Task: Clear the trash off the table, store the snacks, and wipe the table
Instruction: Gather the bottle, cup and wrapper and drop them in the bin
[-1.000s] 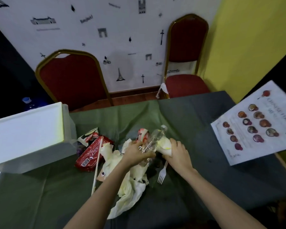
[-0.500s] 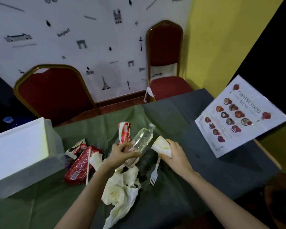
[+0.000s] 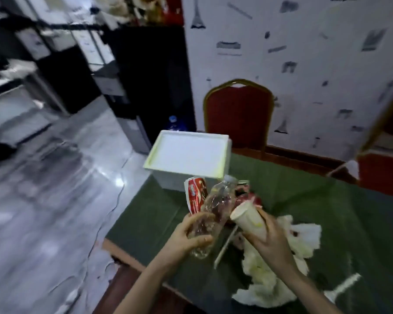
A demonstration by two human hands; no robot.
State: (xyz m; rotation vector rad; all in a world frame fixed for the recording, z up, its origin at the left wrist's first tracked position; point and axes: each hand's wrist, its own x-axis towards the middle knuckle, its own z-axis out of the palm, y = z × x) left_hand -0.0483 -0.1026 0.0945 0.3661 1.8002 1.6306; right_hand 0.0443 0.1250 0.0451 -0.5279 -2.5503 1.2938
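My left hand (image 3: 191, 234) is shut on a clear empty plastic bottle (image 3: 216, 214) and a crushed red can (image 3: 195, 196), both lifted above the green tablecloth (image 3: 349, 223). My right hand (image 3: 268, 239) grips a white paper cup (image 3: 247, 217), tilted with its mouth to the left, just right of the bottle. Crumpled white tissues (image 3: 270, 275) lie on the cloth under my right hand. A red snack packet (image 3: 247, 197) shows behind the bottle. A white straw (image 3: 226, 248) lies between my hands, and a white plastic fork (image 3: 343, 286) lies at the right.
A white foam box (image 3: 188, 155) stands on the table's far left corner. A red chair (image 3: 238, 114) with a gold frame stands behind it, a second one (image 3: 383, 164) at the right. Glossy grey floor (image 3: 55, 200) spreads to the left, with dark cabinets beyond. The view is blurred.
My head has turned sharply left, so the floor fills the left side and the menu sheet is out of view. Both hands keep their grips and have lifted the bottle, can and cup.
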